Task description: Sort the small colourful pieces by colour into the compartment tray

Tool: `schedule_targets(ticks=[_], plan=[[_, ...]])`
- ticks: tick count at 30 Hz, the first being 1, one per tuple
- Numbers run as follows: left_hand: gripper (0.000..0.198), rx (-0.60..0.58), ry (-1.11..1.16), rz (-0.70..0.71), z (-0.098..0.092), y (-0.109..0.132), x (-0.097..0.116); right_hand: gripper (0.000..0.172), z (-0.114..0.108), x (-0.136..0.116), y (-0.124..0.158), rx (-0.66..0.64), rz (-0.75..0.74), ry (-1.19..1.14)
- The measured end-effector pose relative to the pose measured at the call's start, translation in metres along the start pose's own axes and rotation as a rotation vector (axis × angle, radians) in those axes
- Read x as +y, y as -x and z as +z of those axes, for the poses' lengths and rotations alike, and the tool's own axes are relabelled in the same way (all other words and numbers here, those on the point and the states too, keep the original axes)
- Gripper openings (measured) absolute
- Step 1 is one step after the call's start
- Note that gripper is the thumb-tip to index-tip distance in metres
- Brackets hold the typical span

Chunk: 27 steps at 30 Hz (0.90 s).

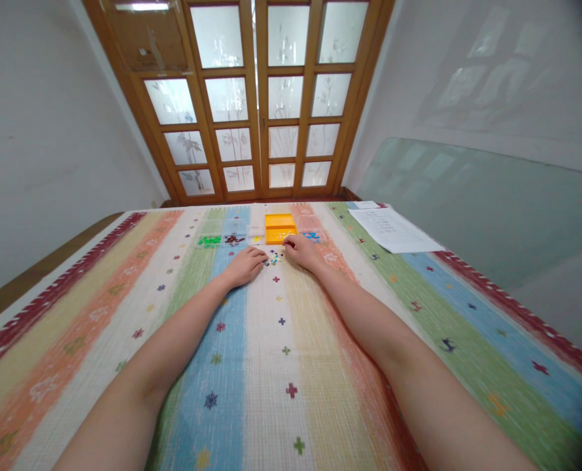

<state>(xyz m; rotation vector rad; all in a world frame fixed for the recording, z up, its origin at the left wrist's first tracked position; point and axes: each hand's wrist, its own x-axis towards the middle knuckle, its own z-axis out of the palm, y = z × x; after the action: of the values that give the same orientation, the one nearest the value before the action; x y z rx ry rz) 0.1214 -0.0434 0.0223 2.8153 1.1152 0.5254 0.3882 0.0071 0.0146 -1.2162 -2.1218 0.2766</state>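
L hand (246, 266) lies low on the cloth (266, 392), fingers bent twd the loose bits (274, 258); can't tell if it grips any. R hand (303, 252) has thumb & forefinger drawn close tog. at the near edge of the yellow box (271, 235); can't tell if a bit is btwn them. Nearest: cloth w/ stripes in blue, white, yellow, orange & green, plus small printed motifs, forearms stretched over it. Bits sit in 1 small scattered patch btwn the hands, just this side of the box: tiny, mixed cols., some blue, yellow & dark; too small to count. L fingers reach the patch's left edge; R hand blocks part of the box's near right corner. Beyond, a row: 1 yellow box, two-part, pale bits in its near half; approx. 4 clear cases, i.e. green case (209, 241), dark red case (234, 240), small yellow case (257, 240), all L of the box, & blue case (311, 237) to its R, partly behind R hand. Contents uncountable. Farther R, 1 lg. paper (393, 229), print illegible. Past the table, 1 greenish panel (467, 196) against R wall; at back, wood-framed doors (261, 131) w/ frosted panes.
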Motion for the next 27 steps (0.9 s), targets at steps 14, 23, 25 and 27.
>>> schedule_targets(ticks=[14, 23, 25, 27], plan=[[0.034, 0.096, -0.028, 0.000, 0.002, 0.002, -0.005, 0.009, 0.006, -0.003, 0.001, -0.267, -0.220, -0.128], [0.032, 0.087, 0.039, 0.062, -0.004, 0.001, 0.007, 0.015, 0.008, 0.005, -0.002, -0.038, 0.055, -0.436], [0.032, 0.074, 0.054, 0.088, -0.005, 0.000, 0.010, 0.017, 0.011, 0.011, -0.006, 0.043, 0.107, -0.498], [0.031, 0.062, 0.060, 0.110, -0.005, 0.000, 0.011, 0.019, 0.016, 0.020, -0.010, 0.124, 0.148, -0.543]])
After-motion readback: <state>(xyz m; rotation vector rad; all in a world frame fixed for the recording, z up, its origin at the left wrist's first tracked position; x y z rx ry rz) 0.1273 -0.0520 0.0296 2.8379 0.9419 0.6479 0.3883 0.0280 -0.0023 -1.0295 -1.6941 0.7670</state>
